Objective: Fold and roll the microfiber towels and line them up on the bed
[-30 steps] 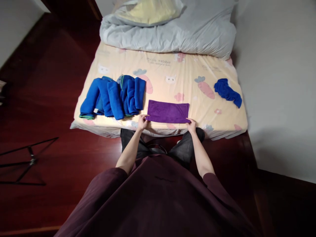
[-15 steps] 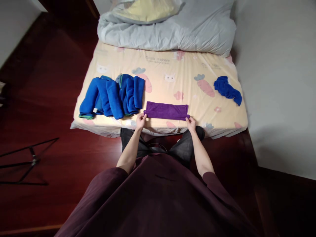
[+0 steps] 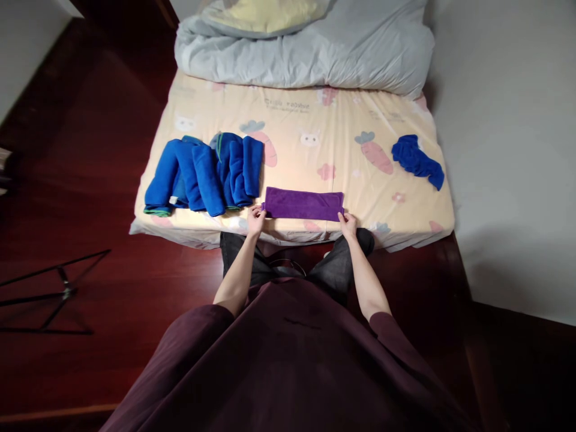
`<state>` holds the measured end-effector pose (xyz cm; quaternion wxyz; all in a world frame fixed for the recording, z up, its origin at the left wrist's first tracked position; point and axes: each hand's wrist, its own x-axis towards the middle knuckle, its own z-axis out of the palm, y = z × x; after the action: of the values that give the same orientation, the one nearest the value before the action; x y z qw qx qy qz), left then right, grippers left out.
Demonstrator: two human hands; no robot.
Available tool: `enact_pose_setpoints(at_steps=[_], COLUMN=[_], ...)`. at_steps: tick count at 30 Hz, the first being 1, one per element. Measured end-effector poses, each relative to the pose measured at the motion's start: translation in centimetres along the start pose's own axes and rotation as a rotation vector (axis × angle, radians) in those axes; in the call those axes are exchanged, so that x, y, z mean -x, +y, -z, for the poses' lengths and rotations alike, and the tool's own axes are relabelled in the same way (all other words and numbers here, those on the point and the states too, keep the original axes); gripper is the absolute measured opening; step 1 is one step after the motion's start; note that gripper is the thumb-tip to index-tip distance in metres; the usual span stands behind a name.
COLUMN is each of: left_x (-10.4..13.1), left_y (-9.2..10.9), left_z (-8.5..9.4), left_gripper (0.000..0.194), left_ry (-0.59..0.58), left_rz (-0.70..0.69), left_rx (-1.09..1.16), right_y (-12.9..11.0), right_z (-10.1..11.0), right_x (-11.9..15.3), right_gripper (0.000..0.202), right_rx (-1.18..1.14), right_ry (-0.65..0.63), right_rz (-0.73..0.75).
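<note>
A purple towel (image 3: 304, 204), folded into a long narrow strip, lies near the front edge of the bed. My left hand (image 3: 256, 221) pinches its near left corner, and my right hand (image 3: 348, 226) pinches the near right corner. Just left of the towel are several blue cloths (image 3: 204, 177) with green edging, rolled or folded and lying side by side. Far to the right a crumpled blue cloth (image 3: 417, 161) lies by itself.
The bed (image 3: 292, 144) has a cream sheet printed with carrots and rabbits. A bunched grey quilt (image 3: 306, 60) with a yellow part lies across its far end. White wall (image 3: 508, 150) stands at right; black tripod legs (image 3: 65, 293) rest on the dark red floor at left.
The towel's near edge has shifted: the rolled band along it now lies flat in one strip. Both hands stay at its near corners, almost unmoved. The view has shifted slightly.
</note>
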<state>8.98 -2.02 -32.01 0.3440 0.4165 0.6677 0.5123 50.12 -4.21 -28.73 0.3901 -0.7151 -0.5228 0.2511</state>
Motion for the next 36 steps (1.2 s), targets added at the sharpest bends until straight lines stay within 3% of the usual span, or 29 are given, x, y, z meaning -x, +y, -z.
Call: enact_pose_setpoints(at_steps=[18, 23, 27, 32, 36], left_x=[0.8, 1.0, 1.3, 1.0, 0.5], left_y=[0.5, 0.7, 1.1, 1.3, 1.3], left_z=[0.1, 0.2, 1.0, 1.6, 1.4], left_gripper=[0.018, 0.036, 0.045, 0.047, 0.049], left_ry=[0.005, -0.055, -0.106, -0.251, -0.279], left_rz=[-0.067, -0.110, -0.243, -0.279, -0.269], left_rx=[-0.090, -0.044, -0.125, -0.199, -0.246], right_y=[0.7, 0.2, -0.8, -1.3, -0.9], right_z=[-0.6, -0.2, 0.3, 0.5, 0.3], right_x=[0.0, 0.4, 1.1, 1.5, 1.4], right_gripper=[0.054, 0.050, 0.043, 0.043, 0.044], right_rx=[-0.043, 0.043, 0.150, 0.238, 0.258], right_ry=[0.028, 0.053, 0.092, 0.000, -0.040], right_rz=[-0.041, 0.032, 0.180, 0.314, 0.315])
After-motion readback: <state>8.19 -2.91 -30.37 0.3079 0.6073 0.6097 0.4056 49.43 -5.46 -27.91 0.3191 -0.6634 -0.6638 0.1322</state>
